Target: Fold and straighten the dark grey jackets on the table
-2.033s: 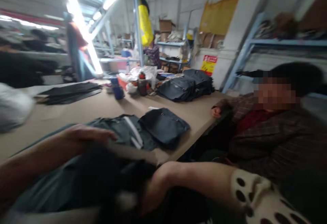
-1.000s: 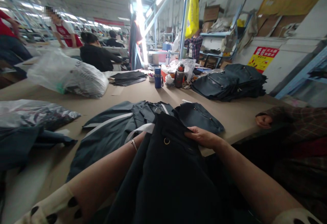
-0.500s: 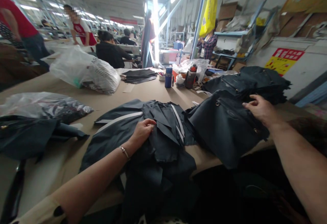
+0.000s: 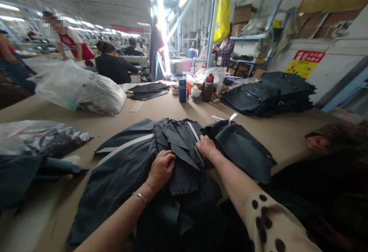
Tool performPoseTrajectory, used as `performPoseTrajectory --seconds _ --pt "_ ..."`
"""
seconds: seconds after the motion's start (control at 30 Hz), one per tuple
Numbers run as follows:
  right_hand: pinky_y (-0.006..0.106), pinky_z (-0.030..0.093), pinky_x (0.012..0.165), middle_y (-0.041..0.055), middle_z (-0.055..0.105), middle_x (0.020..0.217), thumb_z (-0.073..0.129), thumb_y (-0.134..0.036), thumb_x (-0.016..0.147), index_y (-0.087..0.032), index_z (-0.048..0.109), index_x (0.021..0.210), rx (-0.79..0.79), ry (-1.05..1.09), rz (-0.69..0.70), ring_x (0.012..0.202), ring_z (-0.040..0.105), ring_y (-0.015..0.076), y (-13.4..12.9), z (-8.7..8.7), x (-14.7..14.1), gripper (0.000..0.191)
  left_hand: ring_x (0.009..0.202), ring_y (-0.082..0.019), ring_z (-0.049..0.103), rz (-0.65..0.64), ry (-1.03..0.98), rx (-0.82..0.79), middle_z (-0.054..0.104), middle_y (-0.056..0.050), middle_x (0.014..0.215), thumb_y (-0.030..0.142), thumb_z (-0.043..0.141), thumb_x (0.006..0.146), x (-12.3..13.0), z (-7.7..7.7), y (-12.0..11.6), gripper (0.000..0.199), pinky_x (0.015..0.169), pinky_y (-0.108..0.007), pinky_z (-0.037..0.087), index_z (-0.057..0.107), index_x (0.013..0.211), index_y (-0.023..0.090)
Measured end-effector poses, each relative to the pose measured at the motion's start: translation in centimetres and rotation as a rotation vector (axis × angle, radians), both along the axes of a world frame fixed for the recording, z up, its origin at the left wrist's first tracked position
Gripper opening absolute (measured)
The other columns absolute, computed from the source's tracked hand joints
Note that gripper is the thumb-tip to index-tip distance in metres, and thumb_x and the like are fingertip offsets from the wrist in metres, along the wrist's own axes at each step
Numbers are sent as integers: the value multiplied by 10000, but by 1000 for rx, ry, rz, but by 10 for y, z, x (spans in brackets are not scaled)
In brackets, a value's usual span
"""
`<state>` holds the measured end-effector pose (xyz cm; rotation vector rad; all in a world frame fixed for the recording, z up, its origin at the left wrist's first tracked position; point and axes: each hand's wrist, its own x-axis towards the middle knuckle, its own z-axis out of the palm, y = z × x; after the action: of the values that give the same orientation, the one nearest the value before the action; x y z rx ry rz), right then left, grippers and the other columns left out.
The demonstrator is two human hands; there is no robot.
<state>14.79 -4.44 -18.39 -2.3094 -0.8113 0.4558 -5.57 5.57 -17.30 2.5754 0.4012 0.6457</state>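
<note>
Dark fabric pieces with pale strips [image 4: 184, 175] lie bunched in front of me on the brown table. My left hand [image 4: 162, 167] is closed on their middle, fingers curled into the cloth. Just right of it, my right hand [image 4: 205, 146] has its fingers bent down at the fabric edge by a pale strip; its fingertips are partly hidden. A dark piece with metal rings [image 4: 241, 144] lies beside my right hand, and two small white strips stick out at its top.
Beyond stand a blue bottle [image 4: 182, 90] and a dark bottle with a red lid [image 4: 207, 87]. Plastic bags [image 4: 100, 94] sit on the left, a dark fabric stack [image 4: 267, 93] at the back right. Another person's hand [image 4: 317, 143] rests at the right edge.
My right hand has moved left from above the ringed piece to the fabric near my left hand. The ringed piece now lies lower and flatter. The view has shifted, and another person's hand shows at right.
</note>
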Motion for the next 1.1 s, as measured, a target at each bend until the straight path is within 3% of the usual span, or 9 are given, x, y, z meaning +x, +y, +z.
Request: performPoseTrajectory --seconds 0.07,0.17,0.3,0.47,0.63,0.73,0.8,0.93,1.1 --pt "378 401 919 224 600 1054 598 -100 752 -60 643 919 11 64 -51 1049 564 299 9 -6 5 177 964 -204 519 -1 6 24 589 -70 997 161 471 834 0 -1 0 135 928 -365 403 603 845 188" --pt "344 460 826 122 640 868 557 -107 791 -84 625 810 121 186 -54 899 614 224 8 -5 16 74 969 -208 522 -6 -7 4 591 -70 991 179 481 830 0 -2 1 126 926 -365 402 606 840 188" --pt "247 493 664 51 625 814 363 -164 868 -105 573 933 363 298 -28 721 605 139 -4 12 21 228 889 -190 552 55 -78 -202 603 -65 920 259 504 817 0 7 2 132 821 -307 434 607 810 175" --pt "240 498 708 46 623 879 277 -232 867 -152 509 1068 524 304 -12 783 615 148 -7 32 20 318 708 -156 535 200 -191 -349 580 -31 753 367 496 822 11 38 -4 233 675 -269 427 599 792 161" --pt "344 444 903 100 614 1006 614 -226 710 -128 500 1164 387 218 -75 995 575 239 -8 13 9 478 1061 -243 505 -24 79 -124 564 -91 1143 316 537 804 27 38 -16 249 956 -403 403 643 979 173" --pt "412 366 998 202 512 1207 592 -204 740 -57 444 1254 306 106 -129 1157 475 297 -14 -1 -6 554 1196 -342 386 -84 297 71 476 -89 1305 365 617 772 24 22 -21 365 1006 -530 344 621 1109 223" --pt "396 286 1065 185 427 1317 545 -191 787 -82 427 1288 294 8 -120 1247 384 279 -18 -5 -16 526 1197 -348 380 -67 327 131 466 -94 1310 330 648 752 19 14 -22 411 1004 -537 352 596 1145 221" --pt "278 366 996 83 566 1170 505 -165 829 -167 534 1196 246 -61 15 1103 517 188 -18 -3 -27 368 1150 -262 433 -20 202 102 498 -105 1228 193 629 755 13 9 -18 334 1018 -425 387 592 1086 168" --pt "346 420 914 162 611 1103 534 -241 839 -102 576 1159 88 -28 11 1046 571 260 -7 -11 -23 351 1166 -247 448 40 123 -76 501 -109 1206 179 606 762 10 7 -11 225 1032 -403 382 625 985 157"
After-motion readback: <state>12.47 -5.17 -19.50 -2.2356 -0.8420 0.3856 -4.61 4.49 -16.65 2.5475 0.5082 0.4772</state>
